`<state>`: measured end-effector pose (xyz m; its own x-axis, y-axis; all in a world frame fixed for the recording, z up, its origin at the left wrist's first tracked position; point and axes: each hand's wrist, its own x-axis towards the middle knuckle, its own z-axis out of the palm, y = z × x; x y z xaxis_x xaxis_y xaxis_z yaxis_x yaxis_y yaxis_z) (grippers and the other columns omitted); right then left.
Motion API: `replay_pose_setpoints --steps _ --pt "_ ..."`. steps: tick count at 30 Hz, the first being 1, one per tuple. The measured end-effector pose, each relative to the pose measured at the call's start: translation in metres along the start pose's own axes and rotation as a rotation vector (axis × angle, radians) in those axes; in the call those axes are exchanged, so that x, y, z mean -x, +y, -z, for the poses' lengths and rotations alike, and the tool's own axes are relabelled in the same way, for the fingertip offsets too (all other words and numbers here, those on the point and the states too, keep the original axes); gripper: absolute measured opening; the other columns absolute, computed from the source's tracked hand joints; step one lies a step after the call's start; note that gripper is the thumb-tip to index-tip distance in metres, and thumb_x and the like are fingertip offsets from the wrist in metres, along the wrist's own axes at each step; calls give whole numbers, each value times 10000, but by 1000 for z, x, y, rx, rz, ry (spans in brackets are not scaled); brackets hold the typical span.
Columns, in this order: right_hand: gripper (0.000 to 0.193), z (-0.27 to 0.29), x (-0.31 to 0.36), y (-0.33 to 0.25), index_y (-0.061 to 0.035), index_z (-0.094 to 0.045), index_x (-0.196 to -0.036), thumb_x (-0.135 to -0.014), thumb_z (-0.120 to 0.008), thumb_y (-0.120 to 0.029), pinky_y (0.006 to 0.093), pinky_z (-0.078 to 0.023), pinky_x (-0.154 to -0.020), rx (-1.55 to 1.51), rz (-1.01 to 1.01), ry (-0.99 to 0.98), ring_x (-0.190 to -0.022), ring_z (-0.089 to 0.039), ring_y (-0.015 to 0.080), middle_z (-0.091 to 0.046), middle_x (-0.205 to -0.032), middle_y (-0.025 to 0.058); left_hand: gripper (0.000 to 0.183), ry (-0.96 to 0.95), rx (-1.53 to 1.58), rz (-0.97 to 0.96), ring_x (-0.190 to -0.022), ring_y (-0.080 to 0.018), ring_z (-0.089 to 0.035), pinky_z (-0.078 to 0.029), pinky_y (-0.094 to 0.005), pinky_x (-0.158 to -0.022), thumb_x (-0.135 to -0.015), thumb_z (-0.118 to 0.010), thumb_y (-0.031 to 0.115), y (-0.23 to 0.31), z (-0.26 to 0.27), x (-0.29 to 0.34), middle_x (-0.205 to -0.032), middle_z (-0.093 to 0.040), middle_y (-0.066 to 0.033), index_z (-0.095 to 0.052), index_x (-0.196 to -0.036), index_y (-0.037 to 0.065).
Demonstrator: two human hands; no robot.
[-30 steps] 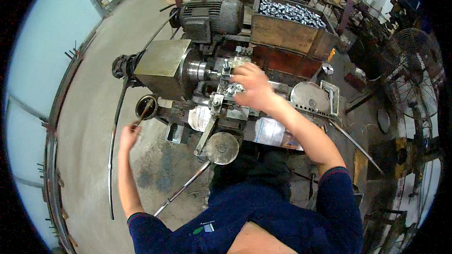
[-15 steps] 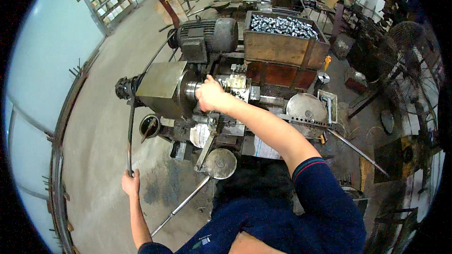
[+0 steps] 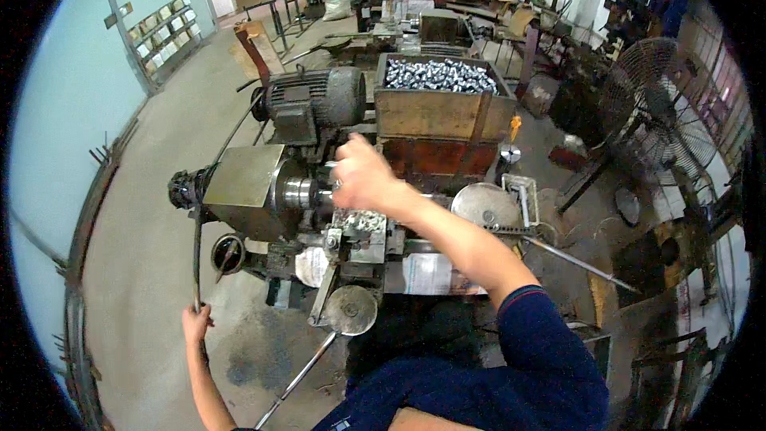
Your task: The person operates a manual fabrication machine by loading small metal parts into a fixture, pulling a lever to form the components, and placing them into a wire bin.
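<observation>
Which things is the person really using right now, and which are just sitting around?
In use:
- left hand gripping the long dark lever
- right hand at the machine's spindle

Just sitting around:
- wooden box of shiny metal parts
- electric motor
- standing fan
- round metal disc

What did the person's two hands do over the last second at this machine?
The right hand moved left from the tool area to the chuck by the grey housing. The left hand dropped lower and took hold of the long thin lever. The wooden bin of shiny metal parts and the motor stayed as they were.
</observation>
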<state>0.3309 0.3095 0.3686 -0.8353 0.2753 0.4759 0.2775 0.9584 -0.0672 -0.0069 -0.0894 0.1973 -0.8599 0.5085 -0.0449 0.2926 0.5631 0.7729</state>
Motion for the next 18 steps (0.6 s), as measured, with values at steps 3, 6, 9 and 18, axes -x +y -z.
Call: replay_pose_setpoints --steps 3,6,9,18 --pt "172 35 39 60 -64 -647 -580 -526 -604 -221 387 -444 -726 59 -137 -125 -775 -527 316 -577 -694 151 218 -8 13 26 -449 -175 -568 -469 -303 -416 -736 -594 143 10 -1 8 -542 -551 -106 -537 -761 -67" --pt "276 56 49 119 15 -614 -603 -537 -596 -253 392 -493 -672 166 -308 -143 -722 -580 343 -596 -724 221 170 -81 113 71 -462 -192 -584 -480 -306 -410 -745 -575 94 17 -2 4 -531 -546 -106 -541 -772 -70" --pt "381 70 55 173 -19 -608 -906 -569 -616 -197 396 -401 -906 359 -486 33 -1093 -433 362 -438 -1206 230 160 -164 86 64 -472 -197 -592 -484 -307 -412 -748 -572 84 32 -10 -3 -538 -547 -111 -543 -782 -70" --pt "510 37 113 130 15 -587 -1036 -547 -615 -129 373 -368 -959 -1 -438 71 -1139 -423 356 -344 -1344 177 158 8 -8 -33 -434 -167 -548 -468 -296 -399 -755 -579 113 18 -3 4 -542 -542 -84 -539 -742 -40"
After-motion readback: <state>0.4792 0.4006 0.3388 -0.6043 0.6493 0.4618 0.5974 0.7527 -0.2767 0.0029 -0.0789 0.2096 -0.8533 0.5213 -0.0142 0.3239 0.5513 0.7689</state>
